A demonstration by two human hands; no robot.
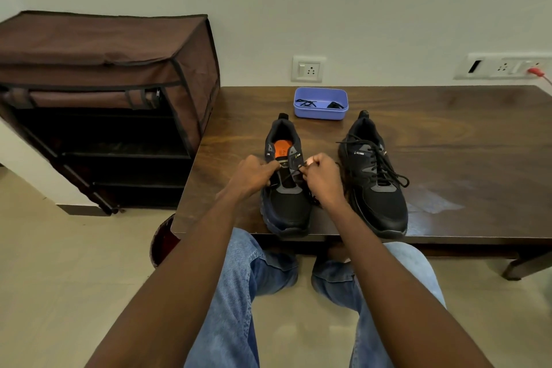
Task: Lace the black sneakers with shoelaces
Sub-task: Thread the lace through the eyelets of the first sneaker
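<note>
Two black sneakers on dark wooden table (pixel 448 134), toes toward the person, near the front edge.

Left sneaker (pixel 285 206): mostly unlaced, tongue area open, orange insole visible inside. One black lace (pixel 289 177) runs across the eyelet zone between the two hands.

Left hand (pixel 252 175): fingers curled, gripping the left side of the sneaker's upper at the eyelets; whether it also pinches the lace end there, cannot tell.

Right hand (pixel 321 176): fingers curled, thumb and fingertips pinching the lace at the right eyelet row. Loose dark lace lies on the table just right of this wrist, partly hidden.

Right sneaker (pixel 376 185): fully laced, lace ends loose and hanging over its right side. Untouched, just beside the right hand.

Purple tray (pixel 321 112): behind the sneakers near the wall, holds black lace pieces.

Brown fabric shoe rack (pixel 98 98) stands on the floor left of the table, front flap rolled up. Wall sockets behind the table; red plug in the right one. Person seated, blue jeans, knees under the table edge
</note>
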